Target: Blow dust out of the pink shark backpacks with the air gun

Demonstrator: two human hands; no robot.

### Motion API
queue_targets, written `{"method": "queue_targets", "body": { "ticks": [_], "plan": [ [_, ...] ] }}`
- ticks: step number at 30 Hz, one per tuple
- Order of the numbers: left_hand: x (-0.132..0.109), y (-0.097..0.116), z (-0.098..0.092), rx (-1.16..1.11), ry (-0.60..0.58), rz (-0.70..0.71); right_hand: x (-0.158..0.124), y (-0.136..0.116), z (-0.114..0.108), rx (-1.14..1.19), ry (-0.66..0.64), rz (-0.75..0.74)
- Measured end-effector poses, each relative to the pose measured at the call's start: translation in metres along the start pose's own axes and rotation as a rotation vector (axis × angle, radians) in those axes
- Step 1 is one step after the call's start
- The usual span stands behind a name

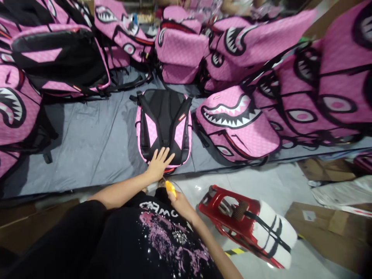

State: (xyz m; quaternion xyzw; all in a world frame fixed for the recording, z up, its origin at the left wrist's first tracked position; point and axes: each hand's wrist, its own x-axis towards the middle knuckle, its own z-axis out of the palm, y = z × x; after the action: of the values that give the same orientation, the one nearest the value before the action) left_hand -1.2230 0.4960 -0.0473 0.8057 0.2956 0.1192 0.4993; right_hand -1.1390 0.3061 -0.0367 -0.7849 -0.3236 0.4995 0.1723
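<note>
A pink and black backpack [164, 112] lies on the grey-covered table, straps and back panel facing up, its bottom end toward me. My left hand [158, 164] rests on that lower end with its fingers spread flat. Close to my body, just beyond the table edge, my right hand [178, 201] is closed around a small yellow-handled tool [170, 188]. The tool's thin tip points toward the backpack's near edge, and its exact kind is too blurred to tell. A bit of red trim shows under the near end of the backpack.
Pink shark-mouth backpacks are piled along the back and both sides, one lying close by on the right [232, 124]. The grey table cover [90, 135] runs across. On the floor stand a red chair with a white cushion [247, 226] and cardboard boxes [328, 232].
</note>
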Motion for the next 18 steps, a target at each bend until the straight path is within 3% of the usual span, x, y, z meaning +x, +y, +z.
{"method": "queue_targets", "body": {
  "ticks": [2,5,10,12,14,16,18],
  "plan": [
    [0.018,-0.012,0.01,0.078,-0.088,0.11,0.001,0.0,0.005,-0.016,0.053,0.03],
    [0.053,-0.008,0.012,-0.03,0.016,0.113,-0.005,-0.004,0.007,-0.019,0.199,0.038],
    [0.093,0.061,-0.007,-0.581,0.406,-0.07,-0.025,-0.025,-0.001,-0.062,0.484,-0.023],
    [0.095,0.082,-0.013,-0.866,0.503,-0.151,-0.03,-0.029,-0.005,-0.135,0.548,-0.055],
    [0.086,0.085,-0.01,-1.038,0.579,-0.249,-0.032,-0.027,-0.01,-0.198,0.536,-0.111],
    [0.07,0.07,0.0,-1.068,0.678,-0.356,-0.03,-0.018,-0.014,-0.242,0.44,-0.153],
    [0.048,0.046,0.013,-1.045,0.66,-0.464,-0.024,-0.006,-0.018,-0.265,0.322,-0.164]
  ]
}}
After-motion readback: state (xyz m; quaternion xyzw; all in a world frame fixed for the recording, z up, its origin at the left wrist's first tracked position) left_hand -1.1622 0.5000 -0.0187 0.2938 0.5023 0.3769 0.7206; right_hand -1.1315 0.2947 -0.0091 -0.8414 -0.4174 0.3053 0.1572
